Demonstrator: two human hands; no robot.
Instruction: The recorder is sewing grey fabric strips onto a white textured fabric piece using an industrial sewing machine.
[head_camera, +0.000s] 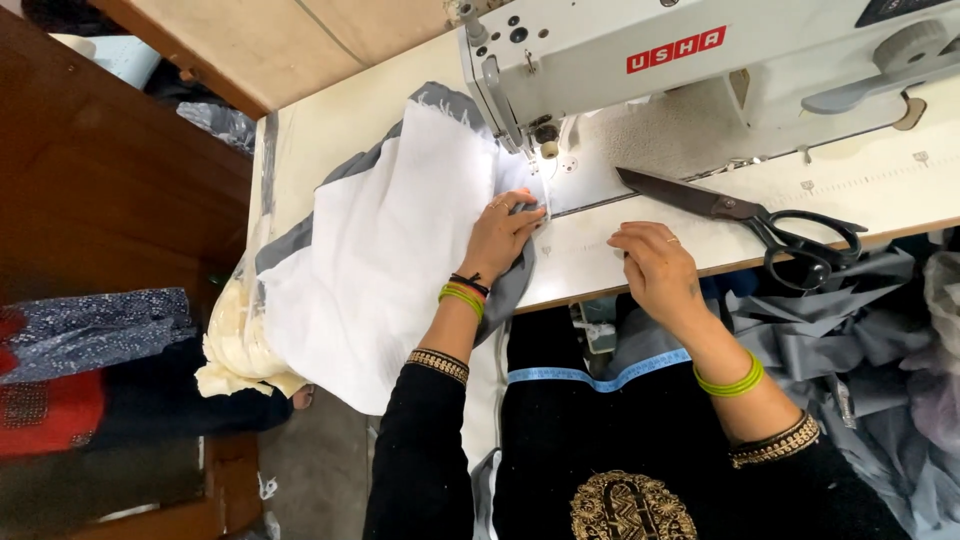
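Pressing white fabric (390, 230) under left hand (503, 235)

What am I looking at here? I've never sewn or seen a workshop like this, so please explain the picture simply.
The picture comes from a camera worn on the person's head, looking down at their own two hands. The big white block at the top is a sewing machine, set on a pale table. The left hand lies flat on white cloth with a grey cloth under it, pressing it close to the machine's needle. The right hand rests on the table edge, fingers curled, holding nothing that I can see. A pair of large black-handled scissors lies shut on the table beside it. A blue measuring tape hangs across the person's lap.
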